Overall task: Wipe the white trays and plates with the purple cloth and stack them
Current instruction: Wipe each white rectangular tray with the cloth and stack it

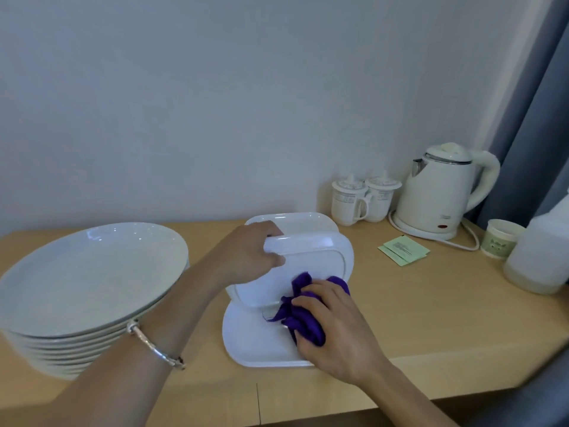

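Holding a white rectangular plastic tray point(308, 260) tilted up, far edge raised and near edge low, the person's left grip point(246, 254) has its fingers curled over the tray's far left corner. The tilted tray stands over a stack of flat white trays point(255, 343) of the same kind, which lies on the light wooden bench point(431, 318) in the middle of the scene. Whether its near edge touches the stack cannot be told.

The right grip point(335, 328) is closed round a bunched purple cloth point(304, 312), fingers wrapped over the top of it. The cloth is pressed against the near right part of the tilted tray, and its lower folds lie on the top flat tray. A silver bracelet point(154, 346) sits on the left wrist.

At the left of the bench, near the left forearm, stands a tall stack of round white ceramic plates point(92, 272), apart from the trays.

Far right on the bench, against the pale wall, a cream electric kettle point(440, 192) sits on its base, with its white cord looped on the bench beside it. Two white lidded mugs point(348, 201) stand touching each other just left of the kettle, behind the trays. Two pale green sachets point(403, 249) lie flat between the trays and the kettle. Further right are a small paper cup point(500, 238) and, at the frame's edge, a translucent plastic jug point(538, 257). A grey-blue curtain point(529, 118) hangs behind them.
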Demonstrator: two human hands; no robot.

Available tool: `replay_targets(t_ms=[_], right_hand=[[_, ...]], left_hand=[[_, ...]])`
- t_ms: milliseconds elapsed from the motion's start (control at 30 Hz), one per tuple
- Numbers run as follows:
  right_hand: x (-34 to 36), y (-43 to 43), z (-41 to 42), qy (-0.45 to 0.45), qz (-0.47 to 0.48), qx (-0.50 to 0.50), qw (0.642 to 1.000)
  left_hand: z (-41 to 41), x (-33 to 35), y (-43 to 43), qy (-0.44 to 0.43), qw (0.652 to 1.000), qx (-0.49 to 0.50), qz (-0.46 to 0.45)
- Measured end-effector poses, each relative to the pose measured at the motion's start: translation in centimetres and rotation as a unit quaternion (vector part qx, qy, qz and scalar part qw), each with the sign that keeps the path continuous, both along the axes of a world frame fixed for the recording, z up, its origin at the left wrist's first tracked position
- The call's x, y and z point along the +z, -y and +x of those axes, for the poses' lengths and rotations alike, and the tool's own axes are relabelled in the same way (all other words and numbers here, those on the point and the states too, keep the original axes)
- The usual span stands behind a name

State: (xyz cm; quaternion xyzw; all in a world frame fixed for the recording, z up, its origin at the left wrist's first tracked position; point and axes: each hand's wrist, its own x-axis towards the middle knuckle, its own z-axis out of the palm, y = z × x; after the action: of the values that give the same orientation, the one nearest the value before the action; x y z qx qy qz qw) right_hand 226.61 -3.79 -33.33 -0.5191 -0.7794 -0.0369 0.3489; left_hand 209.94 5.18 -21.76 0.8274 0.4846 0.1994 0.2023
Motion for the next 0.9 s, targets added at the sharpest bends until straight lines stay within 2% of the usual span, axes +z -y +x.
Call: replay_targets(t_ms=[67,200,300,367,467,633,733,900], right_hand=[[0.2,-0.3,0.1,-0.013,-0.012,-0.012,1.000],[0.8,-0.9,0.7,-0.031,-0.077,-0.017,0.996],[1.1,-1.5,1.2,-0.040,-0.122,-0.011,0.992],[1.3,-1.6,1.2,-0.054,-0.140,-0.018,0.988],[1.3,-1.8,1.2,-0.071,-0.153,-0.023,0.985],[1.4,-1.6,1.2,-0.071,-0.163,-0.025,0.984],[1.7,-1.5,1.2,-0.071,-0.166,-0.018,0.983],[1.6,-1.7,1.3,-0.060,-0.160,-0.022,0.985]], left_hand=[[-0.1,0.8,0.5,-0.008,1.000,-0.003,0.030],[-0.1,2.5,1.0,0.035,0.997,-0.012,0.070],[0.7,2.8,0.3,0.058,0.991,0.018,0.118],[1.5,2.2,-0.8,0.036,0.984,0.048,0.167],[2.3,0.2,-2.7,-0.012,0.972,0.038,0.230],[2.6,-3.5,-5.3,-0.023,0.966,-0.025,0.256],[2.4,-5.8,-6.7,-0.025,0.962,-0.027,0.272],[2.2,-7.8,-7.7,-0.111,0.976,-0.043,0.180]])
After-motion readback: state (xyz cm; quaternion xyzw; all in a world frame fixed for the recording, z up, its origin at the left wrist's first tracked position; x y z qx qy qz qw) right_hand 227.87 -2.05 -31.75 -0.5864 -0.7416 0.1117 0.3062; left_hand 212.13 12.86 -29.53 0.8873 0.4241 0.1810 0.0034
